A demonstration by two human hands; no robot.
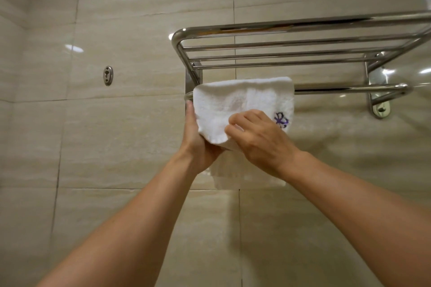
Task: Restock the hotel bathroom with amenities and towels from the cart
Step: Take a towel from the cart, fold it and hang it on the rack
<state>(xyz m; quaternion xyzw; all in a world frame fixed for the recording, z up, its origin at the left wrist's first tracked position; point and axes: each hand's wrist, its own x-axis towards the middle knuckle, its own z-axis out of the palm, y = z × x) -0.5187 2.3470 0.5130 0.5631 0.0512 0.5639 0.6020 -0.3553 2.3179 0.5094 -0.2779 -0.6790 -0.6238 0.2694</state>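
Overhead, a small white towel [242, 102] is draped over the lower rail [345, 89] of a chrome towel rack [279, 42] fixed to a beige tiled wall [130, 18]. The towel is hung at the left end of that rail, just beside the rack's left bracket, and a purple embroidered emblem [281, 120] is seen near its right edge. A second layer of the cloth is seen hanging lower, behind both hands.

The towel's lower left corner is held by the left hand [198, 142]: the palm is cupped under the fold and the straight thumb is laid up along the towel's left edge. How the remaining fingers of this hand lie cannot be told, since they are hidden behind the cloth.

The front of the towel is touched by the right hand [258, 140], whose fingers [235, 123] are curled inward with the knuckles raised, and a bit of fabric appears to be pinched at the fingertips.

A small oval metal bracket [108, 75] is mounted on the wall, well apart to the left of the rack. The shelf bars above are seen bare.
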